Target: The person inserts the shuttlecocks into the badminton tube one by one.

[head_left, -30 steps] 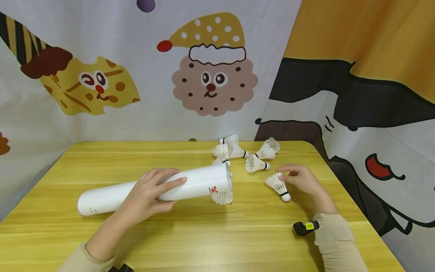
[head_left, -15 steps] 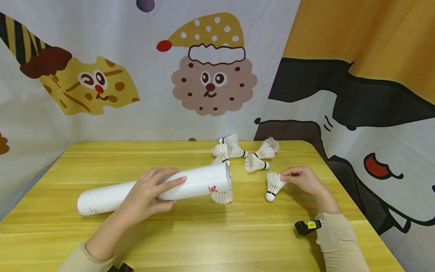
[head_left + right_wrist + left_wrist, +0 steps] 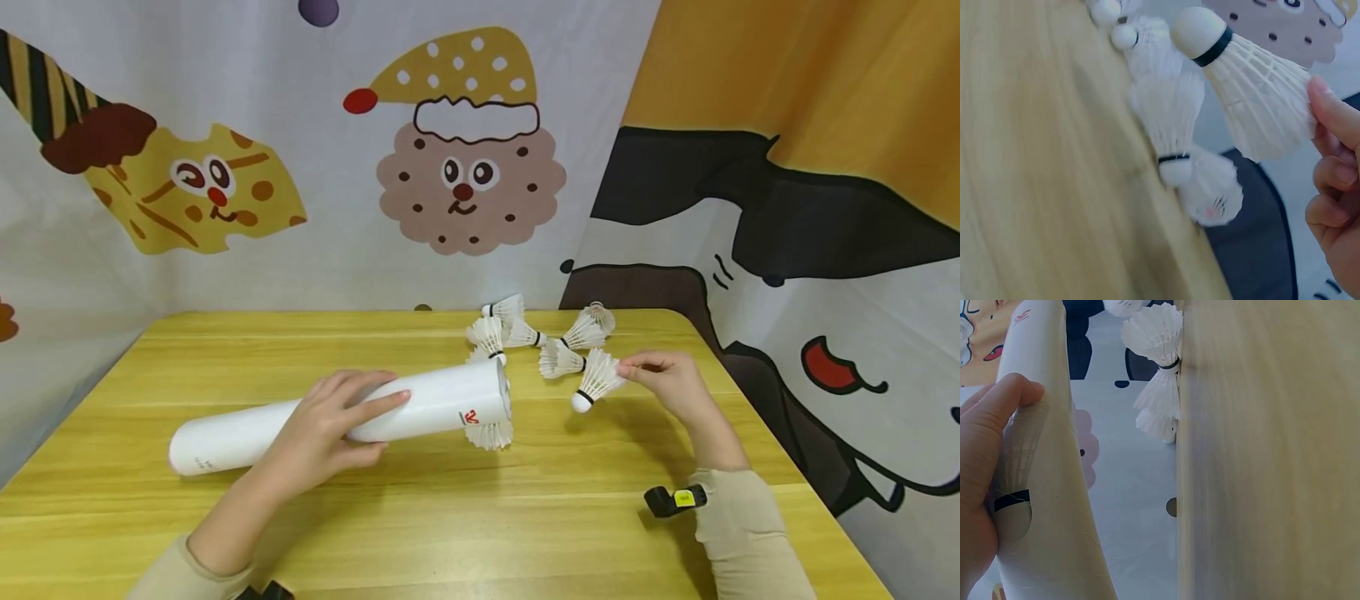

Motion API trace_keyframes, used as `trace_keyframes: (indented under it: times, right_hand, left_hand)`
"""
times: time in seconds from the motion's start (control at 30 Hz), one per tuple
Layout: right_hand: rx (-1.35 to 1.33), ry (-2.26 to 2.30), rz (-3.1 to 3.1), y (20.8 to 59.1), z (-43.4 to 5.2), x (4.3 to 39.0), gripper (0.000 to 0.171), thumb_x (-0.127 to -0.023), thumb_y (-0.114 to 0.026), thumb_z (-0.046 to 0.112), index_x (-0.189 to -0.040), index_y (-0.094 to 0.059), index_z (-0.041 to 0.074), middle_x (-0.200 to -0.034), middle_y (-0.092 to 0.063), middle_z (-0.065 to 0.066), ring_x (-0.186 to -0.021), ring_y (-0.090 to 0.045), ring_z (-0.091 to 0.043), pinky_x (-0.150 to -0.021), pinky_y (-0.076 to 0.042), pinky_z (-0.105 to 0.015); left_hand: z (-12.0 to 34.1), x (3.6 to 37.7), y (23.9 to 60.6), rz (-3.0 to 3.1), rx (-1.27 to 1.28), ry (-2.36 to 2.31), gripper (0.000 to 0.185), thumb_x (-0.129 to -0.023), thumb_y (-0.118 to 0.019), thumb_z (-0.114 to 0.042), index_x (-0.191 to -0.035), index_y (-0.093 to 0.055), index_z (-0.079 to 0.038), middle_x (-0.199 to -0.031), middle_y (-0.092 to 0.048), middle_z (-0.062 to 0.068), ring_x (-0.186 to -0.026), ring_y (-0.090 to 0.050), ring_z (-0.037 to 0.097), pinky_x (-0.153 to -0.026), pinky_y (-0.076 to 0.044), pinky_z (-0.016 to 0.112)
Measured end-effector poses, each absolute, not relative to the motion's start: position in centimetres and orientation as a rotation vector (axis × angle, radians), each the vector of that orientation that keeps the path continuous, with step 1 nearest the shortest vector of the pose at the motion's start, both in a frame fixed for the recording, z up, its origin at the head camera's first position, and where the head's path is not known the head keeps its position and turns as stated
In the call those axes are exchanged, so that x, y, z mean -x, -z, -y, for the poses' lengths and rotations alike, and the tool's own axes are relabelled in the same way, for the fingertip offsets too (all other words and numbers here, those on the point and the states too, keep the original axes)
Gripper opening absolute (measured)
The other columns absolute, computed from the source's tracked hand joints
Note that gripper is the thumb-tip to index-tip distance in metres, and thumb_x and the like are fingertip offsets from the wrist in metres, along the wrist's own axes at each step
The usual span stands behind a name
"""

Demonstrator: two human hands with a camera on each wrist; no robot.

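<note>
Right-hand grip (image 3: 666, 385) at four o'clock in the head view: thumb and fingertip pinching one shuttlecock (image 3: 602, 372) by the feather edge, cork toward seven o'clock, raised clear of the desk (image 3: 450, 517). Left-hand grip (image 3: 330, 421) at eight o'clock: fingers curled over a white tube (image 3: 435, 408), base toward nine o'clock, mouth toward three, red logo (image 3: 470, 417) near the mouth. Pinched shuttlecock at three o'clock from the mouth, apart from it. On the tube's side, in the left wrist view, a shuttlecock shape (image 3: 1016, 500); printed or inside, impossible to tell. Loose shuttlecocks (image 3: 559, 361) grouped on the desk from twelve to two o'clock of the mouth; one more shuttlecock (image 3: 489, 436) at six o'clock, partly hidden by the tube. Farther off, toward twelve o'clock, a cartoon-printed cloth (image 3: 330, 283). Beige sleeves (image 3: 742, 525) on both arms; beside the right cuff, a small black device (image 3: 660, 502) with a yellow label (image 3: 684, 498).
</note>
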State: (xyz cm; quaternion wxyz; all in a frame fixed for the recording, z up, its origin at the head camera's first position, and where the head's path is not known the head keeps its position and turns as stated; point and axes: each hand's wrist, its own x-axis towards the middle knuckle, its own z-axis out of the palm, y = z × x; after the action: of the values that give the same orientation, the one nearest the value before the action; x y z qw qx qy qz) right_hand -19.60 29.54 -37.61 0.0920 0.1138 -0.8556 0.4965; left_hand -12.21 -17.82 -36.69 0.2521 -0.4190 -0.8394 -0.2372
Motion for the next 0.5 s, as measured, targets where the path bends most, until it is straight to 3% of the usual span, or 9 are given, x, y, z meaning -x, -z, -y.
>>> trace_keyframes:
  times: [0.27,0.5]
  right_hand:
    - [-0.374,-1.55,2.269,35.7,-27.4,18.7,0.013,-0.082,-0.072,0.0,-0.089,-0.071,-0.011,-0.082,-0.071,0.009,-0.075,-0.062,-0.008,-0.068,-0.049,-0.018]
    - [-0.425,-1.679,2.014,33.9,-24.2,17.0,0.007,-0.078,-0.072,-0.01,-0.085,-0.072,-0.012,-0.079,-0.071,0.002,-0.069,-0.062,-0.009,-0.065,-0.05,-0.018]
  left_hand:
    - [17.9,12.2,36.7,2.291,1.137,0.657,0.06,-0.08,-0.072,-0.028,-0.137,-0.055,-0.025,-0.134,-0.052,0.008,-0.115,-0.049,0.027,-0.087,-0.04,0.051]
    - [17.8,12.2,36.7,2.275,1.145,0.653,0.06,-0.08,-0.071,-0.028,-0.137,-0.055,-0.024,-0.134,-0.052,0.009,-0.113,-0.05,0.027,-0.086,-0.041,0.051]
